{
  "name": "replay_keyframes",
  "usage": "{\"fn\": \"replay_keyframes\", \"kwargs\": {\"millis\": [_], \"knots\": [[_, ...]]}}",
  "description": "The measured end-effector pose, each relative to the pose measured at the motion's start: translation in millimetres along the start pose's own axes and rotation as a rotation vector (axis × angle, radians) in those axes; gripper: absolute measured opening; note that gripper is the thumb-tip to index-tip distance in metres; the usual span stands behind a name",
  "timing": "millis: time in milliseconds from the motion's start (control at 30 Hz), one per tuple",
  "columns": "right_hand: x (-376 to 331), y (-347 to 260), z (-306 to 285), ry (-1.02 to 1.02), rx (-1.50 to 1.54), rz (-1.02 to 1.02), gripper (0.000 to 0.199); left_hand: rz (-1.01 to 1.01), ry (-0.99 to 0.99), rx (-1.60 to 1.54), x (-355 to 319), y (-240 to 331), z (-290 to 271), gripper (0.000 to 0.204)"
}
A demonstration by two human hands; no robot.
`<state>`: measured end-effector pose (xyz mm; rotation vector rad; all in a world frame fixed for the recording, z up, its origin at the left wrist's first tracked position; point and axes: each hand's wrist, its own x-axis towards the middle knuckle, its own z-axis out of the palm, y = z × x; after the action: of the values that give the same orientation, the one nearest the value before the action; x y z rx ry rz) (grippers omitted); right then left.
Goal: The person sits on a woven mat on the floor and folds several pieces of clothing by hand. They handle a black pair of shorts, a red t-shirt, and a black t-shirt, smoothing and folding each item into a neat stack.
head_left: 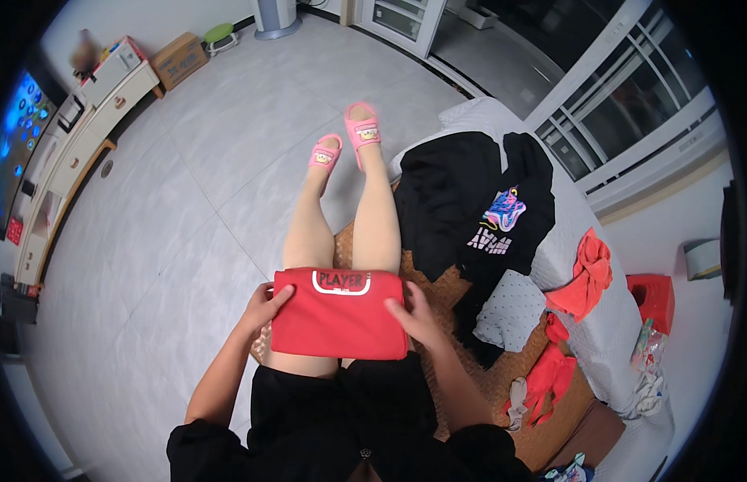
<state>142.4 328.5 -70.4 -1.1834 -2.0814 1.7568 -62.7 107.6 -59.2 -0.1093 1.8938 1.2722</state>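
Note:
Across my thighs lies a red garment (341,325), folded into a neat rectangle with a white-outlined print at its far edge. My left hand (266,308) grips its left side, thumb on top and the fingers mostly out of sight along the edge. At the opposite side my right hand (418,315) holds the cloth the same way, slightly blurred. Just to the right, a black garment (446,193) and a black printed top (514,209) are heaped on the seat.
A woven mat (446,313) covers the seat. Beside it are a dotted pale cloth (511,312), a coral garment (586,277) and red clothing (550,373). A white cover (586,325) drapes the right side. Along the left wall runs a low cabinet (84,149); a cardboard box (179,61) stands beyond it.

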Motion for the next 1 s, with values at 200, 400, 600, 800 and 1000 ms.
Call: {"fn": "replay_keyframes", "kwargs": {"millis": [200, 400, 600, 800, 1000], "knots": [[31, -5, 8, -0.149, 0.643, 0.262, 0.055, -0.139, -0.403, -0.301, 28, 18, -6, 0.049], [-4, -29, -41, -0.265, 0.578, -0.239, 0.031, 0.340, -0.561, -0.311, -17, 45, -9, 0.028], [-72, -78, -84, 0.005, 0.067, -0.471, 0.027, 0.725, -0.724, -0.052, -80, 99, 23, 0.032], [-136, -28, -135, -0.011, 0.094, -0.318, 0.033, 0.655, -0.767, 0.219, -86, 103, 67, 0.035], [-194, 28, -153, 0.147, 0.262, 0.102, 0.042, 0.646, -1.053, 0.538, -87, 105, 178, 0.036]]}}
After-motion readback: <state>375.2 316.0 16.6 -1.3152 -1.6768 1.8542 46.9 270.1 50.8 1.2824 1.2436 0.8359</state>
